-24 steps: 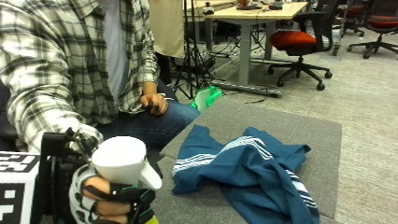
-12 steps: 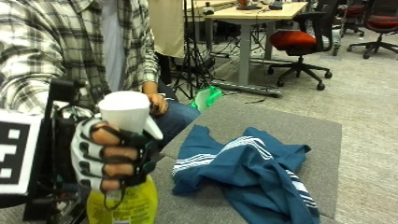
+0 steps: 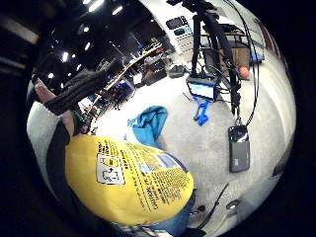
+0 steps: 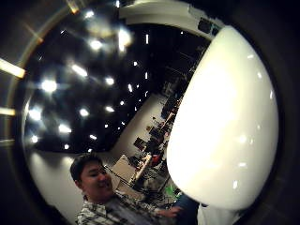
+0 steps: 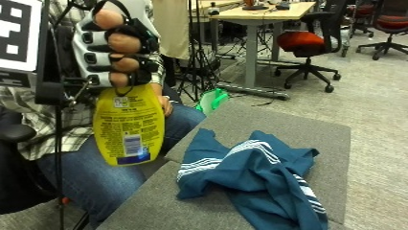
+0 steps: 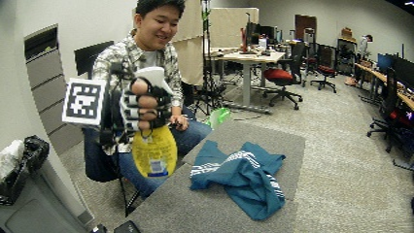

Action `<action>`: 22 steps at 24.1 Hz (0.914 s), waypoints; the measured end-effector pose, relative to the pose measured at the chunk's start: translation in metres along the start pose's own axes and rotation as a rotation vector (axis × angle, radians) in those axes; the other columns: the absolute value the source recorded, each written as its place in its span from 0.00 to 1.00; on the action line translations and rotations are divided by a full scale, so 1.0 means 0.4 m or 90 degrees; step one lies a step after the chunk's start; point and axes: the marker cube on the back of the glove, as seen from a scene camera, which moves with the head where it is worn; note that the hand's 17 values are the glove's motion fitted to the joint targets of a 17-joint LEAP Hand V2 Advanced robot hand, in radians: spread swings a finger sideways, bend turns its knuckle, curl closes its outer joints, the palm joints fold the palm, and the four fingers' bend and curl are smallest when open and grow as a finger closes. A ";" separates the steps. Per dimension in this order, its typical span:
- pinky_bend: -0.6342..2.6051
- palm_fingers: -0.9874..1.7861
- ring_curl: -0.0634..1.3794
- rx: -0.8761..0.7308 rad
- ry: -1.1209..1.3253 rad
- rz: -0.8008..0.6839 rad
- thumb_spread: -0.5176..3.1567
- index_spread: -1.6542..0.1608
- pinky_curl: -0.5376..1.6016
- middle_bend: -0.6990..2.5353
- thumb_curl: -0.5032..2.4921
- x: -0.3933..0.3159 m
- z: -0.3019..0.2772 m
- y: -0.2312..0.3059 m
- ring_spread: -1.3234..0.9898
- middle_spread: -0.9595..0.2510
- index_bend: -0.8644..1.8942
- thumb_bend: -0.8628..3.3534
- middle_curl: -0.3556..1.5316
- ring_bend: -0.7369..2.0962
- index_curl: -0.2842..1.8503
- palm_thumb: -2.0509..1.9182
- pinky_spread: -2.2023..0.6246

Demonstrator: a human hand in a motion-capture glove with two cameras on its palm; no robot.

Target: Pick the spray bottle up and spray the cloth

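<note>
The gloved right hand [image 5: 115, 45] wraps its fingers around the yellow plastic spray bottle [image 5: 127, 124], raised beside the grey table [image 5: 319, 139]. The crumpled blue striped cloth [image 5: 255, 177] lies there. The bottle's white top is cropped in the outside view.

grey table [image 5: 319, 139] | red chair [image 5: 306, 40] | wooden desk [image 5: 267, 10]

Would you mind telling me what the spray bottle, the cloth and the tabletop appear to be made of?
Spray bottle: seemingly smooth yellow plastic with a printed label and a glossy white head that shows highlights; the gloved right hand grips its neck.
Cloth: soft teal fabric with white stripes, judging by its folds and creases.
Tabletop: matte grey, with a felt-like or carpet-like look; exact material unclear.
</note>
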 end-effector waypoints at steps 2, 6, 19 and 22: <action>0.36 0.79 0.36 -0.023 -0.012 -0.013 0.21 0.76 0.41 0.37 0.41 -0.040 -0.006 0.012 0.48 0.66 0.38 0.20 0.46 0.46 0.34 0.79 0.73; 0.36 0.79 0.36 -0.075 -0.011 -0.033 0.21 0.76 0.41 0.37 0.41 -0.084 0.020 0.020 0.48 0.66 0.38 0.20 0.46 0.45 0.34 0.79 0.73; 0.36 0.80 0.37 -0.395 0.186 -0.082 0.20 0.76 0.42 0.37 0.42 -0.092 0.248 0.088 0.48 0.66 0.37 0.20 0.47 0.45 0.36 0.78 0.73; 0.35 0.80 0.37 -0.438 0.234 -0.090 0.20 0.76 0.42 0.37 0.42 -0.081 0.283 0.106 0.48 0.66 0.37 0.20 0.47 0.46 0.36 0.78 0.73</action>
